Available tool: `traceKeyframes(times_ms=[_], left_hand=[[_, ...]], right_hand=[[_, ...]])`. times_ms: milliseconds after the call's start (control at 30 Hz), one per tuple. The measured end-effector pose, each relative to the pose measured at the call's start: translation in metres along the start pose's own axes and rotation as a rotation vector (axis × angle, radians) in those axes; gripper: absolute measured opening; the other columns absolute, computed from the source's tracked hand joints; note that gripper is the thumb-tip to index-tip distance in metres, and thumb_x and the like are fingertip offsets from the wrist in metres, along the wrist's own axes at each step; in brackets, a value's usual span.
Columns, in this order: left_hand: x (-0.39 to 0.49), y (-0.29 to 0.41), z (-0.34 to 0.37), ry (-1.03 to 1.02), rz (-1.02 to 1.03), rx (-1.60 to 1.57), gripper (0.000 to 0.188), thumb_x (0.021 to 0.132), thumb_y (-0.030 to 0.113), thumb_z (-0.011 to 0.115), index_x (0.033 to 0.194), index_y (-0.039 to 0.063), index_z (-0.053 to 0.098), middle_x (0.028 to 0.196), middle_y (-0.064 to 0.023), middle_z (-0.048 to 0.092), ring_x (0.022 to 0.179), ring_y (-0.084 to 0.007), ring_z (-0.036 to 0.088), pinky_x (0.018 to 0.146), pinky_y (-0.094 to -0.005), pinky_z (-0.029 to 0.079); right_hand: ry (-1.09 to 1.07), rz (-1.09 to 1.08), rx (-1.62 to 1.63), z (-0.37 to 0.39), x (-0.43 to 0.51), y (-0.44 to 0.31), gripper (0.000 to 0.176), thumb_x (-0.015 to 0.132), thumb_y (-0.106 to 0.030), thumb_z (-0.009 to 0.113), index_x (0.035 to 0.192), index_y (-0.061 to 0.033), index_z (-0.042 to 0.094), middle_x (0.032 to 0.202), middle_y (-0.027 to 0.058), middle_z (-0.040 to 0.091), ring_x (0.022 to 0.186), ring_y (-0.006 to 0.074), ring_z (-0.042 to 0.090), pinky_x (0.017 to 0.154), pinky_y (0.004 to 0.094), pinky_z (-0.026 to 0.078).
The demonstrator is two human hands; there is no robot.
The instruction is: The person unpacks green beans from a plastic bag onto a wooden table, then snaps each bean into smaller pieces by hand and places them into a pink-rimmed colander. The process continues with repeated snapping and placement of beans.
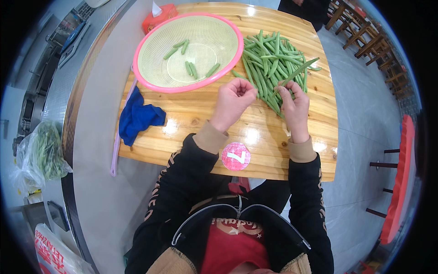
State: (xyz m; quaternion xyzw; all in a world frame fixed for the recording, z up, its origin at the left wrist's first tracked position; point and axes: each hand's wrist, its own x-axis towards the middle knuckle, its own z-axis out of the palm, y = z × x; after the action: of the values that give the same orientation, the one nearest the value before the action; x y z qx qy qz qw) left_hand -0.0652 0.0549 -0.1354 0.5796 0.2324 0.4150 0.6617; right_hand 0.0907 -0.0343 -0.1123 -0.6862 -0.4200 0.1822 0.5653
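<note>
A long green bean point(297, 72) is pinched between the thumb and fingers of my right hand point(294, 102), over the near right side of a heap of green beans point(273, 58). My left hand point(236, 99) is to its left with thumb and fingertips drawn together; whether something small sits between them cannot be told. Beyond my left hand, a cream plastic colander with a pink rim point(191, 89) holds several short pieces of green bean point(171, 53). All of this rests on a wooden table point(191, 137).
A blue cloth point(137, 118) lies at the table's left edge, by a light purple plastic strip point(115, 154). A red tissue box point(159, 17) stands behind the colander. A round number marker point(236, 156) is near the front edge. A person in dark clothes point(304, 10) is beyond the table.
</note>
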Motion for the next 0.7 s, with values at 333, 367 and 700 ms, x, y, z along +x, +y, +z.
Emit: traceKeyframes(times_ms=[333, 367, 700], left_hand=[[0.002, 0.011, -0.003, 0.056, 0.088, 0.23, 0.024, 0.096, 0.021, 0.056, 0.103, 0.0, 0.066, 0.077, -0.0025, 0.062, 0.067, -0.0105, 0.057, 0.061, -0.0232, 0.046], [0.004, 0.015, -0.005, 0.045, 0.012, 0.032, 0.026, 0.097, 0.024, 0.055, 0.104, 0.001, 0.065, 0.074, -0.0019, 0.061, 0.064, -0.0095, 0.054, 0.058, -0.022, 0.044], [-0.003, 0.038, -0.007, 0.148, 0.229, -0.142, 0.027, 0.099, 0.027, 0.054, 0.101, 0.002, 0.064, 0.069, 0.0016, 0.053, 0.058, -0.0044, 0.045, 0.052, -0.0182, 0.036]], right_hand=[[-0.359, 0.191, 0.457, -0.001, -0.008, -0.008, 0.026, 0.092, -0.018, 0.047, 0.103, -0.0021, 0.064, 0.068, -0.0037, 0.052, 0.05, 0.002, 0.036, 0.045, 0.017, 0.028], [-0.418, 0.166, 0.442, -0.001, -0.009, -0.008, 0.025, 0.092, -0.017, 0.047, 0.101, -0.0021, 0.065, 0.066, -0.0037, 0.051, 0.05, 0.0022, 0.037, 0.046, 0.0172, 0.028], [-0.386, -0.007, 0.059, 0.01, -0.013, -0.002, 0.017, 0.091, -0.013, 0.051, 0.091, -0.0012, 0.063, 0.061, -0.0062, 0.045, 0.053, 0.0015, 0.039, 0.046, 0.0188, 0.028]])
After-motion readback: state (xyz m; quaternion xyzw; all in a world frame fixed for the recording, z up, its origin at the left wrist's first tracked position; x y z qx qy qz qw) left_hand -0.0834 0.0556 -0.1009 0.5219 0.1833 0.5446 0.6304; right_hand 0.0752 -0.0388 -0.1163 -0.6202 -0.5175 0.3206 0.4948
